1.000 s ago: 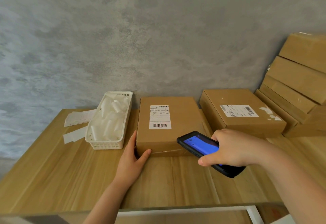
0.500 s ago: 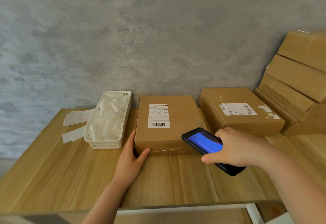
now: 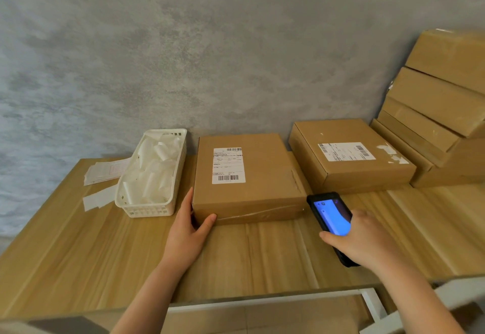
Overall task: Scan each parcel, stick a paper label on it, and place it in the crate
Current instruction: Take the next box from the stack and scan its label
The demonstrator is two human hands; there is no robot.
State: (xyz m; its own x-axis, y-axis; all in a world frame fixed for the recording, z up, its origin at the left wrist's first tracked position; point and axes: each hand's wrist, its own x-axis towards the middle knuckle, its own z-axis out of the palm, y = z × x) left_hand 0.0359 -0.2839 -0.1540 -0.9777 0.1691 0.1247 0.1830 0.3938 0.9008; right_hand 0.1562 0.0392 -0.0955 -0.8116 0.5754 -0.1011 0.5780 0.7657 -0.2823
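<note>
A flat cardboard parcel (image 3: 262, 176) with a white barcode label (image 3: 227, 165) lies in the middle of the wooden table (image 3: 78, 249). My left hand (image 3: 187, 228) rests at its front left corner, fingers along the side and thumb against the front face. My right hand (image 3: 359, 239) grips a black handheld scanner (image 3: 331, 216) with a lit blue screen, just right of the parcel's front right corner, low over the table. A second labelled parcel (image 3: 351, 160) lies further right. No crate is in view.
A white plastic basket (image 3: 152, 176) filled with paper slips stands left of the parcel, with loose paper labels (image 3: 103, 173) beside it. A stack of cardboard boxes (image 3: 441, 113) leans at the right against the grey wall. The table's front edge is close below my arms.
My right hand has carried the scanner to the right and down, away from over the parcel's front edge. The left hand has stayed at the parcel's corner.
</note>
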